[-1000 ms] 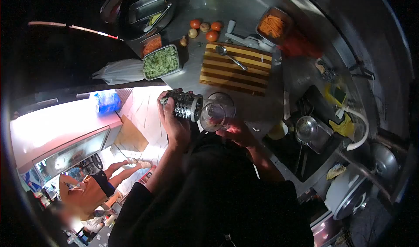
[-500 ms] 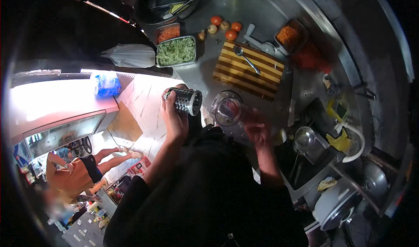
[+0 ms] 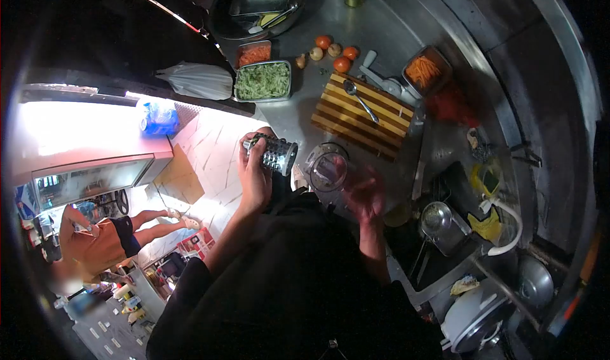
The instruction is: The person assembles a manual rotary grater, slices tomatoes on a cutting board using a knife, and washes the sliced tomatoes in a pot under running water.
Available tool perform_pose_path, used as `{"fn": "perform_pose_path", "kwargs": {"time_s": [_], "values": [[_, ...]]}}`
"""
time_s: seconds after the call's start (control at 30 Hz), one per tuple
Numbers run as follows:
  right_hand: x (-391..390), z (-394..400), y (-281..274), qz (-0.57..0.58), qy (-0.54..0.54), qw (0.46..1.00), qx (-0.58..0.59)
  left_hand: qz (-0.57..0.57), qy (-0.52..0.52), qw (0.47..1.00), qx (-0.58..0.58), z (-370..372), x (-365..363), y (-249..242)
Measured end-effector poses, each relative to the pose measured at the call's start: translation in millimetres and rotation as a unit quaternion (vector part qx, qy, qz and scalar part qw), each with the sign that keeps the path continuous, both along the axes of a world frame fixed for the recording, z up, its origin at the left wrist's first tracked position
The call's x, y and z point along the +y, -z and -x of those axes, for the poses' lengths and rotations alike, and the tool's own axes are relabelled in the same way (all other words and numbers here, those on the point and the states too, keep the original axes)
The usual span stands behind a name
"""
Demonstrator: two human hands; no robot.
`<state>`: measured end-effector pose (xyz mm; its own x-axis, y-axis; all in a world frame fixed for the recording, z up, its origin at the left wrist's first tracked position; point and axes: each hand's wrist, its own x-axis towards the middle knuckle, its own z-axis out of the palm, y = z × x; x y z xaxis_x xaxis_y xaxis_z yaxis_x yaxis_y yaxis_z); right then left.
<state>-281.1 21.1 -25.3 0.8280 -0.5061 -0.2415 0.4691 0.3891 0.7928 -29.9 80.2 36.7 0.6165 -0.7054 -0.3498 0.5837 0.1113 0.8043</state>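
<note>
My left hand [image 3: 254, 176] is wrapped round a metal grater drum [image 3: 279, 155], a perforated cylinder with a pale rim, tilted with its end toward the right. My right hand [image 3: 364, 196] is smeared by motion, its fingers at the side of a clear plastic round housing [image 3: 325, 169]; pinkish finger colour shows through the plastic. The housing is close to the counter's near edge, just right of the drum. Beyond it lies a striped wooden cutting board [image 3: 359, 122] with a metal spoon [image 3: 362, 101] across it.
Metal trays of shredded green vegetable [image 3: 262, 81] and chopped orange-red food [image 3: 254, 54] stand at the far left. Tomatoes [image 3: 342, 64] and onions [image 3: 316, 54] lie behind the board. Shredded carrot [image 3: 422, 72] fills a container. A sink [image 3: 422, 236] is at right; a person [image 3: 101, 245] stands at left.
The camera view has shifted slightly. My right hand and the clear housing have moved a little toward my body and left. The grater drum stays in my left hand.
</note>
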Motion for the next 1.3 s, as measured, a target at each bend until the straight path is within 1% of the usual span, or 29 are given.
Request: {"fn": "perform_pose_path", "kwargs": {"time_s": [0.07,0.17,0.27,0.37,0.4,0.47,0.57,0.63,0.7,0.73,0.77,0.8,0.83,0.87,0.93,1.0,1.03,1.07,1.1,1.13,1.2,1.23,1.3], "values": [[6,0,0,0.034,0.0,0.992,0.119,-0.009,0.006,1.0,0.0,1,-1,-3],[16,3,14,0.029,0.033,0.998,0.048,0.003,0.024,1.0,-0.01,1,-2,4],[19,3,6,0.033,0.02,0.996,0.078,-0.005,0.018,1.0,0.001,7,-5,-3],[24,10,24,-0.018,0.017,0.998,0.05,-0.01,0.029,1.0,0.001,6,-4,-2],[30,14,39,0.044,0.045,0.992,0.109,-0.01,0.026,1.0,0.0,6,-3,-5],[47,35,69,0.164,0.105,0.954,0.228,-0.013,0.024,1.0,0.0,8,-4,-12],[57,100,55,0.068,0.061,0.91,0.404,0.014,0.019,1.0,-0.007,6,-6,-12],[51,135,10,0.142,0.185,0.916,0.327,0.0,0.017,0.999,-0.027,1,-5,-11],[64,193,-3,0.224,0.26,0.855,0.389,0.001,0.027,0.998,-0.058,-7,-3,-6],[75,225,5,0.259,0.286,0.819,0.425,0.006,0.028,0.998,-0.054,-10,-3,-5],[90,257,25,0.292,0.31,0.78,0.459,0.006,0.022,0.999,-0.045,-12,-5,-6],[96,273,36,0.295,0.234,0.75,0.544,0.007,0.016,0.999,-0.036,-13,-7,-5],[97,279,36,0.298,0.149,0.714,0.615,0.008,0.005,1.0,-0.024,-14,-9,-3],[88,278,42,0.331,0.084,0.674,0.655,0.007,0.014,1.0,-0.026,-21,-7,9],[89,241,26,0.371,-0.056,0.583,0.72,-0.006,0.018,1.0,-0.024,-15,-6,-5],[81,191,3,0.406,-0.19,0.47,0.76,-0.009,0.016,1.0,-0.024,-14,-8,-6],[72,159,-12,0.452,-0.174,0.491,0.724,-0.007,0.014,1.0,-0.017,-13,-7,-4],[62,122,-27,0.489,-0.161,0.458,0.725,-0.005,0.011,1.0,-0.01,-12,-7,-4],[59,93,-20,0.529,-0.119,0.5,0.675,-0.003,0.007,1.0,-0.003,-12,-6,-3],[54,72,-5,0.579,-0.13,0.521,0.613,-0.02,0.022,0.999,-0.027,-15,-4,-1],[47,31,11,0.641,-0.047,0.551,0.532,0.01,0.04,0.999,0.031,-16,1,-7],[39,16,5,0.647,-0.075,0.574,0.497,0.025,0.047,0.997,0.058,-18,5,-9],[23,-4,-7,0.649,-0.133,0.616,0.426,0.007,0.068,0.996,0.058,-27,12,-10]]}}
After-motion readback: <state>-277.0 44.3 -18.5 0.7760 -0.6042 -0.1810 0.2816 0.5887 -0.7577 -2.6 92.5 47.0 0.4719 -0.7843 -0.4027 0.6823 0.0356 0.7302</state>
